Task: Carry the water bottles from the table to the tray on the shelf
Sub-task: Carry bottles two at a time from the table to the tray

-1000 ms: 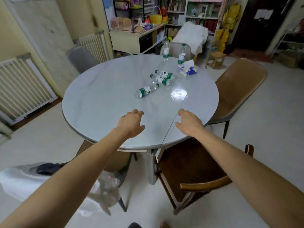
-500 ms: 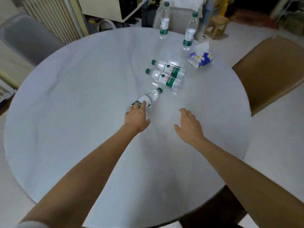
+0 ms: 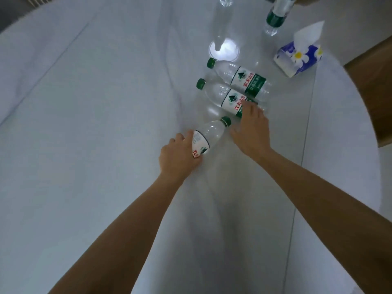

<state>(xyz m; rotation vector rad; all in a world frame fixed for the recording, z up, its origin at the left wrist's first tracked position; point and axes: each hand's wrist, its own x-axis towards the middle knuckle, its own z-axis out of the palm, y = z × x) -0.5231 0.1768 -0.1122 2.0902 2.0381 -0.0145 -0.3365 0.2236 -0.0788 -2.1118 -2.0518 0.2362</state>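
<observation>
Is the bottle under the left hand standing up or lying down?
Lying down: the bottle rests on its side on the table, cap pointing away, left hand gripping it.

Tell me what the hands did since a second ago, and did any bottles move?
Both hands reached forward over the table. The left hand now grips the nearest lying bottle, which has barely shifted. The right hand has reached the middle lying bottle, fingers straight, not gripping it. The far lying bottle, the two standing bottles and the tissue box stayed put.
</observation>
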